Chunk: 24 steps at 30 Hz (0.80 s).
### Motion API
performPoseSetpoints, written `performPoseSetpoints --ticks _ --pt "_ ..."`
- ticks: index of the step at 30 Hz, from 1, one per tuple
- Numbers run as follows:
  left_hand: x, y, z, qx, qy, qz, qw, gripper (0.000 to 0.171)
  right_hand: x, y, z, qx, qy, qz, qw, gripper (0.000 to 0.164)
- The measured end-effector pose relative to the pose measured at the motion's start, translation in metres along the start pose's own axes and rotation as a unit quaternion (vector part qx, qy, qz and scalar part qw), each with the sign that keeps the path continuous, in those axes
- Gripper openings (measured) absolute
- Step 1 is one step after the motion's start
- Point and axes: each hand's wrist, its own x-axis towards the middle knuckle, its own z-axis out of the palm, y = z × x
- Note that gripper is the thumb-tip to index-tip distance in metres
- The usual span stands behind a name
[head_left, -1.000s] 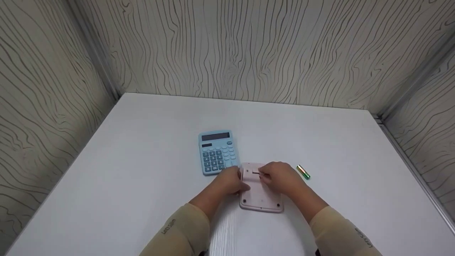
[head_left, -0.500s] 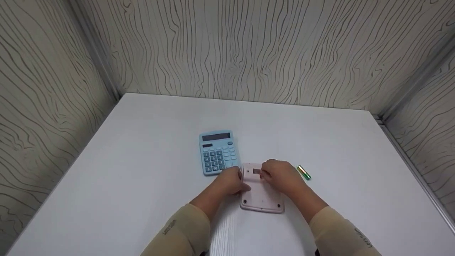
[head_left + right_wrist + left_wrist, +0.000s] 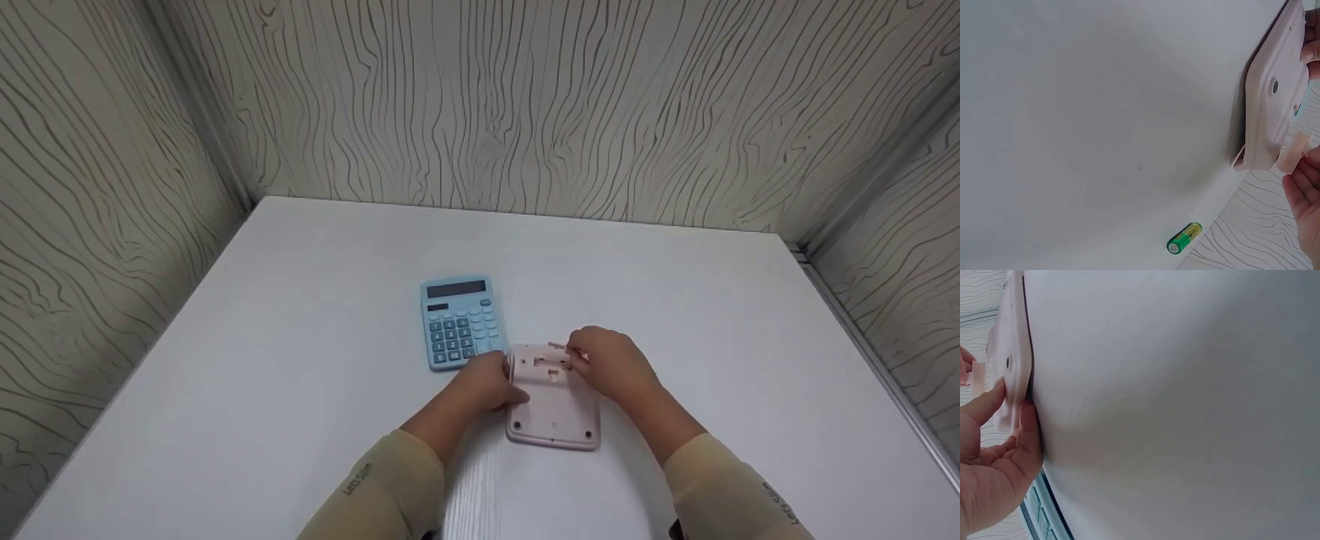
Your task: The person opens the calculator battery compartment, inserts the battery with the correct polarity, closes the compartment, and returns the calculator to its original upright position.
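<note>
A pink calculator (image 3: 553, 411) lies back side up on the white table, its battery slot (image 3: 551, 363) uncovered. My left hand (image 3: 486, 381) grips its left edge, thumb on the back and fingers beneath the rim. At the slot's upper right, my right hand (image 3: 611, 364) pinches a small pale pink battery cover (image 3: 1294, 152), which is off the calculator. In the right wrist view, a green and gold battery (image 3: 1185, 238) lies on the table near that hand; the hand hides it in the head view.
A blue calculator (image 3: 461, 324) lies keys up just beyond my left hand, close to the pink one. Wood-grain patterned panels (image 3: 480, 105) stand along the back and both sides of the white table (image 3: 300, 315).
My right hand has lifted the battery cover off the pink calculator and moved slightly up and right, baring the slot. It now blocks the battery from the head view. My left hand stays put.
</note>
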Motion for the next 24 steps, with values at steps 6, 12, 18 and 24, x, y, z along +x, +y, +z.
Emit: performPoseSetpoints --ticks 6,12,18,24 --pt "-0.002 0.0 0.0 -0.002 0.004 0.002 1.0 0.035 0.0 0.013 0.0 0.01 0.008 0.027 1.0 0.009" --pt "-0.003 0.001 -0.001 -0.002 0.003 0.0 1.0 0.036 -0.001 0.027 0.002 0.002 -0.003 0.064 0.998 0.01" --pt "-0.003 0.0 -0.001 -0.002 0.005 -0.002 1.0 0.034 -0.003 0.039 0.003 -0.008 -0.02 0.086 0.996 0.009" --pt "-0.003 -0.001 -0.001 -0.005 0.004 0.0 1.0 0.033 -0.004 0.047 0.005 -0.017 -0.042 0.099 0.994 0.009"
